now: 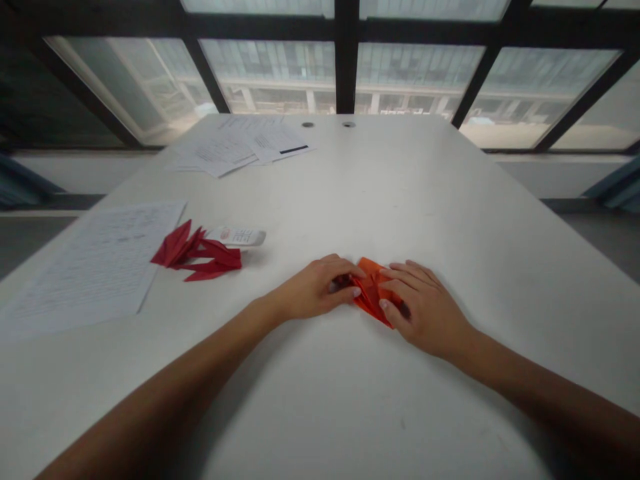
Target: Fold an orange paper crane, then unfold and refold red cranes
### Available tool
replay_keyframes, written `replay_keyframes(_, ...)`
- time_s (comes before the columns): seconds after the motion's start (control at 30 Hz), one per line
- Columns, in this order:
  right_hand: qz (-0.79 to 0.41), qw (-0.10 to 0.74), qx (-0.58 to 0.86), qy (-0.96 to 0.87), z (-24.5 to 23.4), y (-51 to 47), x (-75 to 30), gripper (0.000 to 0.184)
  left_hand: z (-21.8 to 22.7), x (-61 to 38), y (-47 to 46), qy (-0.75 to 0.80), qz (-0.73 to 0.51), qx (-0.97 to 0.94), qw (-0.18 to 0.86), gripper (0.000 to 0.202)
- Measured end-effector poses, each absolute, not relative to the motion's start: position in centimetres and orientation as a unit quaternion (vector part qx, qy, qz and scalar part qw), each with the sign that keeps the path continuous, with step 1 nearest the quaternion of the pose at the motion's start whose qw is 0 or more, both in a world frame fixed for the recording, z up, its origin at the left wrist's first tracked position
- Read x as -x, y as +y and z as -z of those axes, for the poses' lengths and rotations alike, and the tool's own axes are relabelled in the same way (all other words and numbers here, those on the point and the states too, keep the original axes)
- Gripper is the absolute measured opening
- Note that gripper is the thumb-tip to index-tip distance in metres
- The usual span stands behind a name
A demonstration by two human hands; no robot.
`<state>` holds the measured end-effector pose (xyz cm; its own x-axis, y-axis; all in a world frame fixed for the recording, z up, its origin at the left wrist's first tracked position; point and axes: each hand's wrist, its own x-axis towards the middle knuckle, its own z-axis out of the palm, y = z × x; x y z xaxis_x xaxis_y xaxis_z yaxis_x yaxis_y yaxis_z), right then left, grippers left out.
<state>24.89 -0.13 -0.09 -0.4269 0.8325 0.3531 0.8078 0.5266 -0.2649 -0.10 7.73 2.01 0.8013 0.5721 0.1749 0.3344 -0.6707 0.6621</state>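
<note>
Where it lies flat on the white table (450, 200), the orange folded paper (371, 287) is pinned from both sides. The right hand (425, 307) rests across its right half, fingers nearly straight and gripping nothing, likely pressing the folds flat. The left hand (313, 291) curls its fingertips onto the left corner; whether they pinch or press, I cannot tell. Farther left lie red folded pieces (197, 255), a white tube (239, 236) just beside them, and a printed sheet (95, 267).

both hands (320, 290) (425, 307) press orange folded paper (371, 288) on white table (380, 193).
</note>
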Motion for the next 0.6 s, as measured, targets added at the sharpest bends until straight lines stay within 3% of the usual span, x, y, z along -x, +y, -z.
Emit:
replay_keyframes(0.2, 0.004, 0.218, 0.481, -0.849, 0.1, -0.6, -24.5, 0.036, -2.0, -0.6, 7.5, 0.259, -0.174, -0.905, 0.290, 0.017)
replay_keyframes(0.43, 0.008, 0.210, 0.501, -0.840, 0.4, -0.8, -24.2, 0.032, -0.9, -1.8, 6.5, 0.365, -0.202, -0.873, 0.254, 0.028)
replay_keyframes(0.6, 0.028, 0.226, 0.454, -0.861, 0.4, -0.8, -24.1, 0.030, -0.3, -2.1, 6.0, 0.347, -0.222, -0.889, 0.199, 0.033)
